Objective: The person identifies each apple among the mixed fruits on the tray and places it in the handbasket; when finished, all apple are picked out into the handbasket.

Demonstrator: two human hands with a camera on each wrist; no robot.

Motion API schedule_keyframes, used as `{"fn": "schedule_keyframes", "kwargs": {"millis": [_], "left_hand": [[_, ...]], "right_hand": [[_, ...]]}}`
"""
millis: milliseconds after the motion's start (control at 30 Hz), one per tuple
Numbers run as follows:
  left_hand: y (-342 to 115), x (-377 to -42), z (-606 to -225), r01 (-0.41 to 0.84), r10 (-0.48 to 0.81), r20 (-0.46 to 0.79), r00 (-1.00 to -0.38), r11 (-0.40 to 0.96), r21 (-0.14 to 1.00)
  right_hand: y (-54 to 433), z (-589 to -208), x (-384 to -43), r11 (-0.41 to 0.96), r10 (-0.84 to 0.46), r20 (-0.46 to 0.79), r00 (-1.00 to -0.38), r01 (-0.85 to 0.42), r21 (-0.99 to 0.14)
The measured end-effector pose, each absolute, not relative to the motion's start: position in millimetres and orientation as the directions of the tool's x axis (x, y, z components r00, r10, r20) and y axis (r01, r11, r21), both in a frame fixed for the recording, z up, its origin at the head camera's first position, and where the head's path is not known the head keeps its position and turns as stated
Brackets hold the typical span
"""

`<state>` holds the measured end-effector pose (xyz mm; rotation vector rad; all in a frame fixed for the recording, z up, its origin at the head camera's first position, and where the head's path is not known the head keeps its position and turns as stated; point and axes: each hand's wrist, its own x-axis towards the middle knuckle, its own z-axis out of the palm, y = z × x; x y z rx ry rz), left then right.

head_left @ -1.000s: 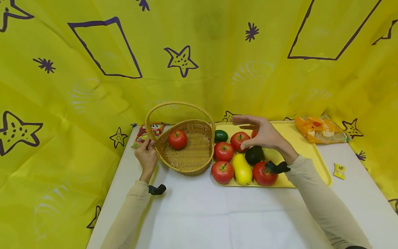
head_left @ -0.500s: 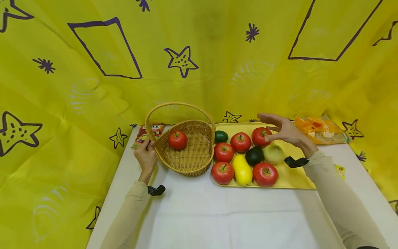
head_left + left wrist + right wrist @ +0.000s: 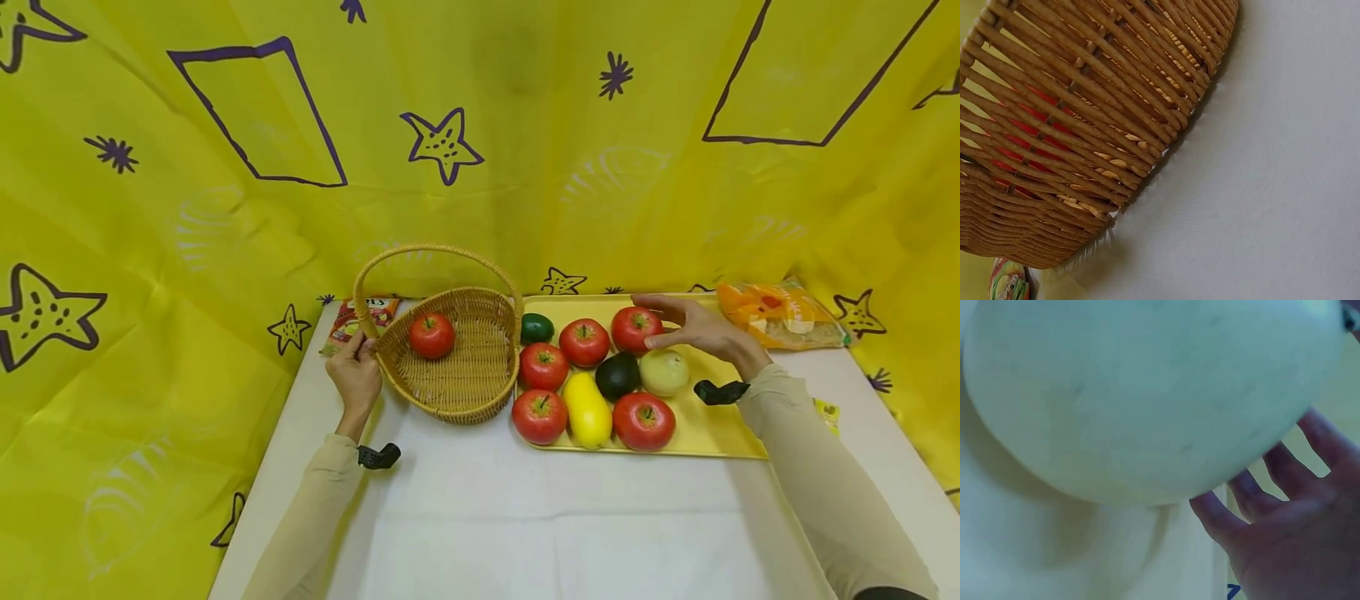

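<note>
My left hand [image 3: 356, 377] grips the left side of a wicker basket [image 3: 480, 367] where the tall arched handle meets the rim. One red apple [image 3: 431, 335] lies inside it; the left wrist view shows its red through the woven wall [image 3: 1104, 94]. Over the back of a yellow tray [image 3: 720, 425], my right hand [image 3: 701, 329] holds a red apple [image 3: 633, 327], fingers behind it and thumb in front. That apple still sits among the other fruit. A pale round fruit [image 3: 664, 372] lies just below this hand and fills much of the right wrist view, with the fingers [image 3: 1216, 515] beyond it.
On the tray are several more red apples [image 3: 645, 421], a yellow oblong fruit [image 3: 587, 412], a dark green avocado-like fruit [image 3: 618, 376] and a small green fruit [image 3: 536, 327]. Snack bags stand behind the basket [image 3: 382, 308] and at back right [image 3: 780, 317]. A yellow packet [image 3: 828, 412] lies near the right sleeve.
My right hand has moved right across the tray, then lowered onto the back-right apple, with thumb and fingers closing around it. The left hand and basket have stayed in place.
</note>
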<state>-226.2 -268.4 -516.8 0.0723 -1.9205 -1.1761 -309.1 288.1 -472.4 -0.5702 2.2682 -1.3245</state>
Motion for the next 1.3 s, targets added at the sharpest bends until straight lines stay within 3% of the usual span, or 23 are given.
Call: {"fn": "schedule_keyframes", "kwargs": {"millis": [233, 667, 1300], "left_hand": [[-267, -229, -514, 0.367, -0.449, 0.653, -0.611, 0.57, 0.735], [-266, -227, -513, 0.366, -0.457, 0.641, -0.616, 0.554, 0.747], [-266, -225, -517, 0.329, -0.464, 0.629, -0.624, 0.575, 0.749]], "right_hand": [[289, -478, -314, 0.478, -0.533, -0.245, -0.81, -0.049, -0.877], [286, -486, -317, 0.472, -0.482, -0.246, -0.841, -0.013, -0.881], [289, -487, -314, 0.48, -0.353, -0.103, -0.93, -0.086, -0.873]]}}
